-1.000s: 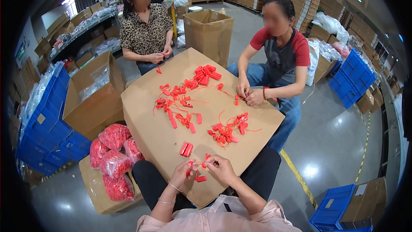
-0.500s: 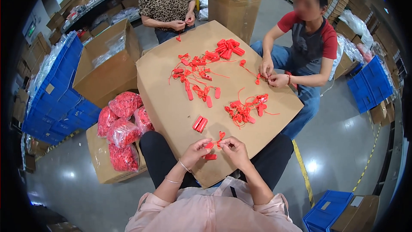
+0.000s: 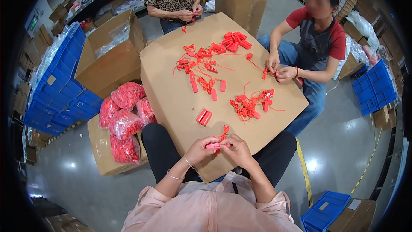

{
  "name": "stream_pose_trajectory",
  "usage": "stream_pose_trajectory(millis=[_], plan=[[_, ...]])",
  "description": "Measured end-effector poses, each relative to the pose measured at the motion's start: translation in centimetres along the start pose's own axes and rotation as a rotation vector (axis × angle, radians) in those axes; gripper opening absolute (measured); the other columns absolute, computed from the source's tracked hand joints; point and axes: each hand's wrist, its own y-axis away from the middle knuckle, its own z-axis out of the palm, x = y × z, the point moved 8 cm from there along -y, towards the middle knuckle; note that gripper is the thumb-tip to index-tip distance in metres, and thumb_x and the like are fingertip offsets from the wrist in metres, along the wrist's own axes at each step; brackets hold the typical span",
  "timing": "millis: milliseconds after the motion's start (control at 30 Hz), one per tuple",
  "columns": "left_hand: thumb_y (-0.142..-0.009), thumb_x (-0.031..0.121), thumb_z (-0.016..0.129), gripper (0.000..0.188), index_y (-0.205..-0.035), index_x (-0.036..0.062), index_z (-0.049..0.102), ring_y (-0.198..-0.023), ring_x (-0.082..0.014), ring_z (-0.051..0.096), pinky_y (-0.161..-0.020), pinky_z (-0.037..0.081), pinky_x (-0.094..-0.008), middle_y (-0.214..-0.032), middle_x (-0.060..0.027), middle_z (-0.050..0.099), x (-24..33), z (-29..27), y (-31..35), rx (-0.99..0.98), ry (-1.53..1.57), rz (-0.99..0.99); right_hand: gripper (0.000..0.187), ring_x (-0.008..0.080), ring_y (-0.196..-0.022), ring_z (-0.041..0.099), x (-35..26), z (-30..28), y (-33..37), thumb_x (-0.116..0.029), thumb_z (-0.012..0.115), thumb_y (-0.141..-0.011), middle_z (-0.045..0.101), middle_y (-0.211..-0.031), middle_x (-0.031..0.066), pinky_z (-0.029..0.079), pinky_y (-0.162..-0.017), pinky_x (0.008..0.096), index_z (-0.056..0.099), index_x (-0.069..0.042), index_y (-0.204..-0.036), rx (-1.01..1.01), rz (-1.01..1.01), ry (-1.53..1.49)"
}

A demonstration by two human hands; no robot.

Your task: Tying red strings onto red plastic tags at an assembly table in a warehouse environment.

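Right fingers (image 3: pixel 233 142) neared an oblong, red plastic piece (image 3: pixel 212 146).

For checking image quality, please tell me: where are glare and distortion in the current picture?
Head view: glare spots on the grey floor, shine on the clear plastic bags, sheen on the red piece in the left hand; same view, stacked blue crates slanted near the fisheye's dark rim.

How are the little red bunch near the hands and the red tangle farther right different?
The little bunch is smaller; the tangle spreads wider. The bunch is lined up; the tangle is messy. The tangle has loopy cords; the bunch shows none. Both are red and lie on the cardboard tabletop.
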Motion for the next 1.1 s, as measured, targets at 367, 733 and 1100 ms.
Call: stream_pose_trajectory(millis=[367, 733, 1100], plan=[[-0.077, -0.006, 0.054, 0.037, -0.113, -0.0019, 0.052, -0.097, -0.0096, 0.053, -0.083, 0.044, -0.0233, -0.119, -0.0066, 0.050, -0.7, 0.1, -0.1, -0.046, 0.061, -0.041, 0.010, 0.0262, -0.072, 0.055, -1.2, 0.1, -0.1, -0.009, 0.064, -0.072, 0.054, -0.073, 0.0100, 0.045, -0.064, 0.0349, 0.059, -0.002, -0.077, 0.006, -0.084, 0.121], [-0.077, -0.006, 0.052, 0.036, -0.113, -0.0005, 0.053, -0.090, -0.0086, 0.055, -0.080, 0.045, -0.0217, -0.105, -0.0033, 0.058, -0.1, 0.3, -0.1, -0.017, 0.044, -0.003, 0.010, 0.0284, -0.071, 0.054, -1.6, 0.1, -0.3, -0.008, 0.062, -0.071, 0.053, -0.073, 0.0109, 0.044, -0.062, 0.0366, 0.055, -0.004, -0.076, -0.053, -0.151, 0.184], [-0.078, -0.005, 0.052, 0.034, -0.112, 0.0001, 0.054, -0.087, -0.0066, 0.055, -0.078, 0.044, -0.0209, -0.099, -0.0007, 0.059, 0.6, 0.7, 0.0, -0.047, -0.048, -0.007, 0.010, 0.0277, -0.073, 0.054, -1.9, 0.4, -0.6, -0.009, 0.061, -0.070, 0.054, -0.074, 0.0106, 0.044, -0.064, 0.0376, 0.054, -0.005, -0.076, -0.134, -0.202, 0.202]])
